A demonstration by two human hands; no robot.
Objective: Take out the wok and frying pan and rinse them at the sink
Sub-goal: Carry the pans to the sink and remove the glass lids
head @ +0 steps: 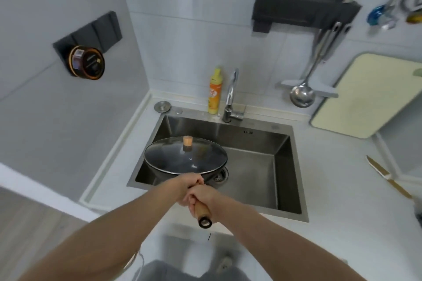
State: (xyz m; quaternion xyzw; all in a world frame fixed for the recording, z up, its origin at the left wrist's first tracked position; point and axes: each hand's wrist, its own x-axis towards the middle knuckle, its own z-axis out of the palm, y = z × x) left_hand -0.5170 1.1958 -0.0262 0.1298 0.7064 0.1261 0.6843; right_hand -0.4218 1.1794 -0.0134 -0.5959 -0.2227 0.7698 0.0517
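Note:
A black wok (157,170) covered by a glass lid (185,156) with a wooden knob (188,141) hangs over the left half of the steel sink (262,155). Its wooden handle (202,212) points back toward me. My left hand (186,186) grips the handle close to the wok. My right hand (203,196) wraps the handle just behind the left one. The handle's black end ring sticks out below both hands. No frying pan is in view.
A faucet (231,96) and a yellow dish soap bottle (215,91) stand behind the sink. A drain plug (162,106) lies at the back left. A ladle (302,96) hangs on the wall, a cutting board (365,96) leans at right. Chopsticks (388,177) rest on the right counter.

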